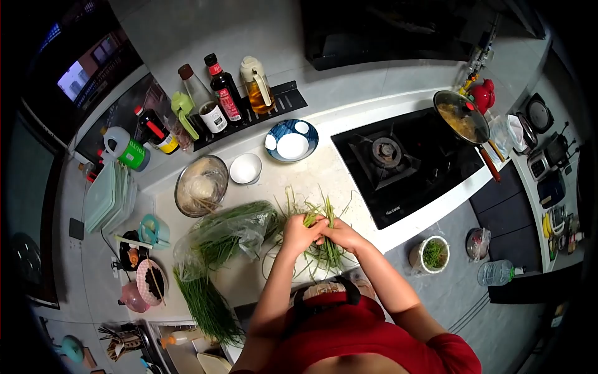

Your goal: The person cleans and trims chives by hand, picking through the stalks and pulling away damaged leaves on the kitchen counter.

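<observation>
"Where are the stalks (330, 254), judged from the bag (251, 242)?"

"Just right of it, over the desk (240, 288). They're in the grip, so no gap there."

"Which hand has them?"

"Both, as far as I can see. The left hand (303, 234) has its fingers curled in around them, and the right hand (342, 236) meets it from the other side, fingers bent and drawn together. Which fingertips do the pinching, I can't tell; they overlap."

"And the long axis?"

"Roughly away from the body, toward the wall past the bag. Ends stick out beyond the fingers, and more hang back toward the red top (374, 333). The forearms slant in from either side, so the stalks run up between them."

"Which hand is nearer the bag?"

"The left, close beside its right end. The right is on the far side of the stalks from it."

"Anything else green?"

"A long bunch (210, 308) spills from the bag's near side, toward the body, and loose bits lie right of the bag, around the hands."
</observation>
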Demonstrator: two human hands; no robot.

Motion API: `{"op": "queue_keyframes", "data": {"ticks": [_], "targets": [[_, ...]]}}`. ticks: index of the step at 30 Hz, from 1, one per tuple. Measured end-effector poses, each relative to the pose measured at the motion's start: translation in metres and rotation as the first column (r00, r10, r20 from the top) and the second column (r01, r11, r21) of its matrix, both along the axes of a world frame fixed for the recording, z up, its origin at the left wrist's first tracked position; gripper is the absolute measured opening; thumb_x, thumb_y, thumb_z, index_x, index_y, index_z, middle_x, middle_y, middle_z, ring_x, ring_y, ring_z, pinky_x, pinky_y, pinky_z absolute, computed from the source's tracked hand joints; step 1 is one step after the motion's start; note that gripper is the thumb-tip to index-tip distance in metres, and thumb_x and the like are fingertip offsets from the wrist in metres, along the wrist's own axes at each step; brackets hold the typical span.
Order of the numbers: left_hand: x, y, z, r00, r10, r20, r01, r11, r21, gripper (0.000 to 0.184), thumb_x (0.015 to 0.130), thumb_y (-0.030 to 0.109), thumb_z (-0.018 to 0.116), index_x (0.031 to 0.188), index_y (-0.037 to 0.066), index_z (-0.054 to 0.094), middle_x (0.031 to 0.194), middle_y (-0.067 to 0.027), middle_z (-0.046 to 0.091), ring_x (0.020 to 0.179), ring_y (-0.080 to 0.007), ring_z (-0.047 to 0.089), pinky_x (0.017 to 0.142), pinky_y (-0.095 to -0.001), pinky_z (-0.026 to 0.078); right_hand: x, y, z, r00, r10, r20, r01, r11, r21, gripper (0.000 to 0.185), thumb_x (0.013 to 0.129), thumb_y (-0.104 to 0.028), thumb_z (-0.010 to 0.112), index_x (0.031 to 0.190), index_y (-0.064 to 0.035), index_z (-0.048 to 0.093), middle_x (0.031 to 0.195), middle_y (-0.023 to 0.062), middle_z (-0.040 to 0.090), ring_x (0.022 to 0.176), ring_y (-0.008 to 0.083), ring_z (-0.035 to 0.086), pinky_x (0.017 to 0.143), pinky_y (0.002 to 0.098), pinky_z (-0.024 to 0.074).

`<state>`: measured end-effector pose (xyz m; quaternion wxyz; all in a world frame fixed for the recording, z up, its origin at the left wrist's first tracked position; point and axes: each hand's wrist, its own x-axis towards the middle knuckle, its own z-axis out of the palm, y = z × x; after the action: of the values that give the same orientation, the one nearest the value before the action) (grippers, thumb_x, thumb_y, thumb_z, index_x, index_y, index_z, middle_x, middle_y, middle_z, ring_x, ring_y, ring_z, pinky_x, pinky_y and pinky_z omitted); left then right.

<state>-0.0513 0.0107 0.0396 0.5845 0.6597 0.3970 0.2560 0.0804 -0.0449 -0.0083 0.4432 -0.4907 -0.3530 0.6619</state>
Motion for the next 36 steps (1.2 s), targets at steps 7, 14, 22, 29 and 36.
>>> {"op": "queue_keyframes", "data": {"ticks": [7, 14, 22, 29, 36], "targets": [[-0.004, 0.005, -0.002, 0.948, 0.281, 0.149, -0.261, 0.955, -0.138, 0.017, 0.078, 0.012, 0.063, 0.075, -0.004, 0.06, 0.064, -0.0017, 0.058, 0.05, -0.007, 0.049, 0.047, -0.0239, 0.041, 0.006, -0.005, 0.008, 0.999, -0.024, -0.03, 0.023, 0.999, -0.03, 0.025, 0.088, -0.02, 0.05, 0.1, 0.0011, 0.058, 0.084, 0.0048, 0.061, 0.074, 0.0093, 0.055, 0.069, 0.0226, 0.045], [-0.009, 0.011, -0.013, 0.926, 0.347, 0.151, -0.337, 0.938, -0.087, 0.016, 0.077, 0.014, 0.065, 0.076, -0.002, 0.062, 0.069, -0.0017, 0.06, 0.059, -0.0087, 0.052, 0.055, -0.0229, 0.041, 0.0, -0.011, 0.021, 0.988, -0.147, 0.04, 0.145, 0.988, 0.052, 0.025, 0.085, -0.019, 0.056, 0.099, 0.0011, 0.059, 0.084, 0.0033, 0.062, 0.068, 0.0066, 0.051, 0.066, 0.0222, 0.0427], [-0.028, 0.025, -0.025, 0.768, 0.63, 0.113, -0.636, 0.73, 0.252, 0.023, 0.076, 0.021, 0.065, 0.068, 0.001, 0.06, 0.06, -0.0014, 0.056, 0.051, -0.0125, 0.049, 0.048, -0.0285, 0.039, 0.01, -0.012, 0.013, 0.949, -0.314, -0.031, 0.313, 0.949, -0.026, 0.022, 0.084, -0.016, 0.057, 0.097, 0.0002, 0.061, 0.085, 0.0047, 0.064, 0.072, 0.007, 0.055, 0.065, 0.0203, 0.0442], [-0.023, 0.006, -0.008, 0.959, 0.241, -0.151, -0.207, 0.956, 0.21, 0.023, 0.071, 0.026, 0.07, 0.074, 0.003, 0.064, 0.065, -0.0063, 0.062, 0.057, -0.0162, 0.057, 0.053, -0.029, 0.044, 0.009, -0.012, 0.022, 0.915, -0.382, -0.131, 0.365, 0.921, -0.139, 0.022, 0.081, -0.016, 0.06, 0.096, 0.0012, 0.061, 0.08, 0.0065, 0.064, 0.067, 0.0095, 0.056, 0.062, 0.0225, 0.0459], [-0.007, -0.005, -0.027, 0.998, 0.063, 0.012, -0.064, 0.993, 0.1, 0.017, 0.073, 0.013, 0.067, 0.082, -0.001, 0.062, 0.075, -0.0079, 0.064, 0.069, -0.0162, 0.061, 0.064, -0.0272, 0.047, 0.001, -0.01, 0.016, 0.893, -0.421, -0.157, 0.41, 0.907, -0.101, 0.024, 0.082, -0.017, 0.06, 0.097, 0.0014, 0.061, 0.083, 0.0052, 0.062, 0.068, 0.0086, 0.055, 0.058, 0.0228, 0.0455]]}}
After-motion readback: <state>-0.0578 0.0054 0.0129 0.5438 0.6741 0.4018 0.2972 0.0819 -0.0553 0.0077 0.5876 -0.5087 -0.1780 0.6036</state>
